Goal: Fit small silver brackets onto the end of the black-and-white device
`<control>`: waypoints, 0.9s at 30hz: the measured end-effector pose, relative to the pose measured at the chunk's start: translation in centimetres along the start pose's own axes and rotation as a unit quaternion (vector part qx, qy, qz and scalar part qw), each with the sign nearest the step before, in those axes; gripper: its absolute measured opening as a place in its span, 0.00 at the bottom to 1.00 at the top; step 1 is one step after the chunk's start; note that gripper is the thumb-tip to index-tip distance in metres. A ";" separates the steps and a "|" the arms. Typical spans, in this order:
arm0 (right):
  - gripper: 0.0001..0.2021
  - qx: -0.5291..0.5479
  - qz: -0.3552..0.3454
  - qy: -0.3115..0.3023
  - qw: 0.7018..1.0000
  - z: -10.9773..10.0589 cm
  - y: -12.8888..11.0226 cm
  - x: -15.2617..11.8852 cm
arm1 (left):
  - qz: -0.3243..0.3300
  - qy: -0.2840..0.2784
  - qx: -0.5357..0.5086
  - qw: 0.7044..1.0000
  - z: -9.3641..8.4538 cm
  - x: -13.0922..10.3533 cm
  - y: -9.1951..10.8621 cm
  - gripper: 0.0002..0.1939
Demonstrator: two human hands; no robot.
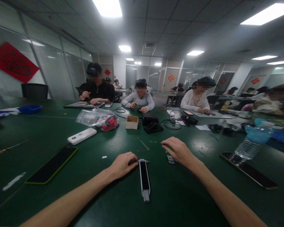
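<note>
My left hand [124,164] rests on the green table with its fingers curled together, thumb against fingertips. It is at the upper left end of a slim white pen-shaped device [144,178], which has a long dark face and a grey tip toward me. A thin small part crosses the device's top end. What the left fingers pinch is hidden. My right hand [177,148] hovers farther right, its fingers stretched forward and slightly bent, with nothing visible in them. Just under it lie small silvery metal pieces [170,159], partly covered by the hand.
A green-edged phone [53,165] and a white oblong device [82,136] lie left. Ahead are a plastic bag [92,119], a small box [132,123] and a black stand [153,127]. Right are another phone [248,170] and a water bottle [254,142]. Several people sit opposite.
</note>
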State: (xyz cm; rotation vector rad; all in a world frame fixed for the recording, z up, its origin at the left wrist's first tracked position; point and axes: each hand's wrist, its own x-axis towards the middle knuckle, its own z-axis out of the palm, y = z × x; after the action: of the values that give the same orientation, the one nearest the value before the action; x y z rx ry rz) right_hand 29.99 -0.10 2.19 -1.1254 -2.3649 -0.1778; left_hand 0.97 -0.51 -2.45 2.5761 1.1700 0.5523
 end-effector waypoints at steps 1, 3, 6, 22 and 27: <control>0.10 -0.030 0.024 -0.016 0.999 -0.7 0.7 0.0 | 0.000 0.000 -0.001 1.000 0.0 0.0 0.1 0.07; 0.10 -0.077 0.085 -0.086 0.990 -1.9 1.8 -0.2 | 0.001 0.002 -0.003 1.000 -0.1 0.0 0.1 0.07; 0.09 -0.096 0.182 -0.220 0.953 -2.8 2.6 -0.5 | 0.000 0.004 0.001 1.000 -0.1 0.0 0.1 0.07; 0.09 -0.020 0.317 -0.339 0.886 -1.6 5.0 -1.7 | -0.003 0.000 -0.005 1.000 -0.1 0.0 0.0 0.08; 0.08 -0.005 0.309 -0.334 0.890 -1.4 5.0 -1.7 | -0.005 -0.001 -0.006 1.000 -0.3 0.0 0.1 0.08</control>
State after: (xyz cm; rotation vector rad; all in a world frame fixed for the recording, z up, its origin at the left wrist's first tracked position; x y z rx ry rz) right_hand 35.24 1.48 2.05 -2.1414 -2.3700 0.5002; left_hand 0.91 -0.60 -2.18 2.5583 1.1745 0.5526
